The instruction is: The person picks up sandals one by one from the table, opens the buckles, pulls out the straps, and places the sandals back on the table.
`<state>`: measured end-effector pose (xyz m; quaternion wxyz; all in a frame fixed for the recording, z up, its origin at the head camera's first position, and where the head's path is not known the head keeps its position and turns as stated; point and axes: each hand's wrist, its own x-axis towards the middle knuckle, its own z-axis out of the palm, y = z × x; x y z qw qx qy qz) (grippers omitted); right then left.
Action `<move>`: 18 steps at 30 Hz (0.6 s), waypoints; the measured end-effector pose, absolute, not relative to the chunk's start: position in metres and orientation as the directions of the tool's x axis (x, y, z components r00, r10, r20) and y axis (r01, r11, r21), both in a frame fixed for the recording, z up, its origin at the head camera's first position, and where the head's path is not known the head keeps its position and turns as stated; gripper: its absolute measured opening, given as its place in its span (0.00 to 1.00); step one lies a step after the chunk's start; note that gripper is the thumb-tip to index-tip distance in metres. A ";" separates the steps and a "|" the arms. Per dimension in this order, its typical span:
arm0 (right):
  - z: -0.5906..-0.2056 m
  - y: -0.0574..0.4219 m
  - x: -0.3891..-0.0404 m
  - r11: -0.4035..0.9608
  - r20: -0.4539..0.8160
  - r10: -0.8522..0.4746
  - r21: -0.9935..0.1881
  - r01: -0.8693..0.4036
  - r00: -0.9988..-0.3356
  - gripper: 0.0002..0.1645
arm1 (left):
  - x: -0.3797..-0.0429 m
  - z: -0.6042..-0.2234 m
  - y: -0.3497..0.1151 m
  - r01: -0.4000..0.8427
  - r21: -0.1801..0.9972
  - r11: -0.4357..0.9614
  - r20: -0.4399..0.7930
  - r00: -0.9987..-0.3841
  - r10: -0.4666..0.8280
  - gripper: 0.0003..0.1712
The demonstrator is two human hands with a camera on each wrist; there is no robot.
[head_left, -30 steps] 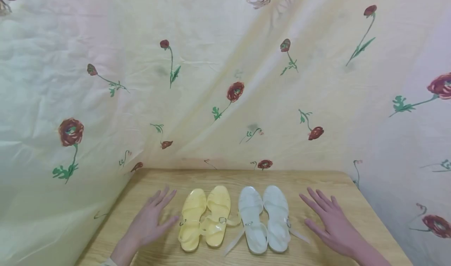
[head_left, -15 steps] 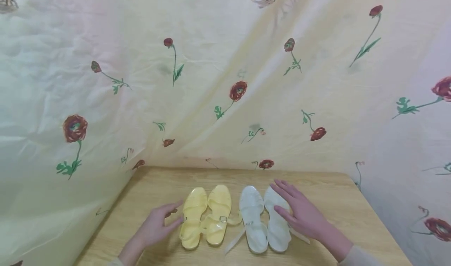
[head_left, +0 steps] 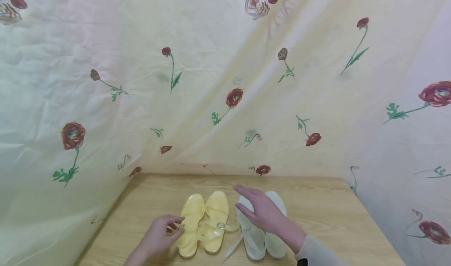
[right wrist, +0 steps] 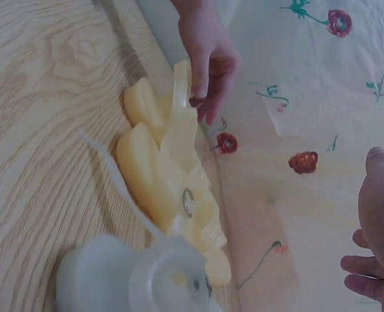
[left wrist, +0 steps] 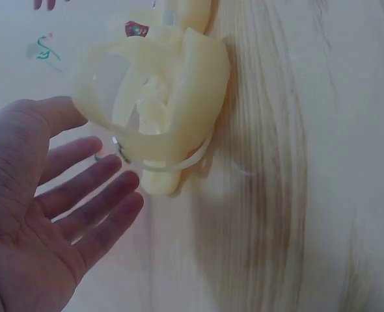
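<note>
Two yellow jelly sandals lie side by side in the head view, toes pointing away. My left hand is at the outer side of the left yellow sandal, thumb and fingers apart near its buckle. In the left wrist view, the thumb tip meets the edge of that sandal's strap, while the other fingers spread loosely below. My right hand hovers with straight fingers over a pair of pale white sandals, partly covering the left white sandal and overlapping the right white sandal.
The sandals stand on a light wooden table. A cream cloth printed with red flowers hangs behind and along both sides. A loose white strap stretches across the wood between the pairs.
My right hand has swept left from the table's right side to above the white sandals. The left hand has moved right to the left yellow sandal, its fingers bending. The sandals stay put.
</note>
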<state>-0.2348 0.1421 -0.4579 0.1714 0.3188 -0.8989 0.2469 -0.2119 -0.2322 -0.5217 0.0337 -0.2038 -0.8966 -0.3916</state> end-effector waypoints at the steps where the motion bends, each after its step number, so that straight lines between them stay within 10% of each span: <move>1: -0.458 0.137 -0.236 0.666 0.463 -0.499 -0.336 -0.666 -0.733 0.31 | -0.211 -0.523 -0.232 0.379 0.695 0.610 0.214 -0.920 0.327 0.20; 18: -0.465 0.067 -0.247 0.540 0.397 -0.610 -0.425 -0.726 -0.686 0.25 | -0.213 -0.523 -0.221 0.266 0.729 0.631 0.197 -0.964 0.179 0.04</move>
